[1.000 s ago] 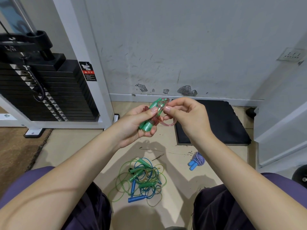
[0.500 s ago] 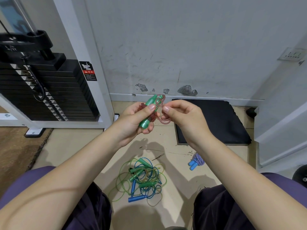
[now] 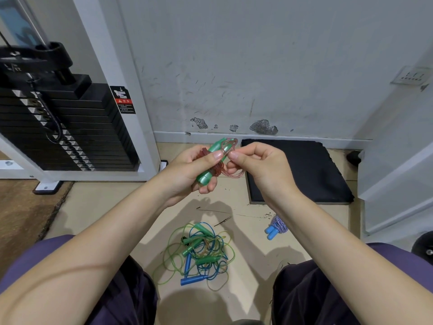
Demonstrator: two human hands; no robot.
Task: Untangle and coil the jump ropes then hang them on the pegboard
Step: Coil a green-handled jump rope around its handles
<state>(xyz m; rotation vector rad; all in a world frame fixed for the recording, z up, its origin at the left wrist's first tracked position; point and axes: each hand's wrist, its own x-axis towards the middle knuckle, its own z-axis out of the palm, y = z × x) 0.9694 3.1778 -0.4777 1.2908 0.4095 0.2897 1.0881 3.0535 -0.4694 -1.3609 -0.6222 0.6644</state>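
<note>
Green and blue cords make the biggest item of the work, a tangled pile [image 3: 198, 252] that lies on the floor between the person's knees, with loops crossing in every direction; this part I judge as not yet started. In it I count about three green handles and two blue handles, so probably it contains two or three ropes, but the cords are too much mixed to say exactly. Next in size is the pink rope [image 3: 216, 158], which is held up in front of the wall and is almost a finished bundle: the left hand [image 3: 191, 171] is closed around its two green handles and the wound cord, while the right hand [image 3: 256, 166] pinches a thin pink loop beside the top of the handles, as if to tuck in the last turn. Smallest is the striped rope [image 3: 276, 226], one piece with two blue handles, which already lies wound up on the floor to the right, near the black mat [image 3: 300, 174]. So I judge one rope coiled, one nearly coiled, and the pile left. No pegboard is visible, so all the hanging remains.
</note>
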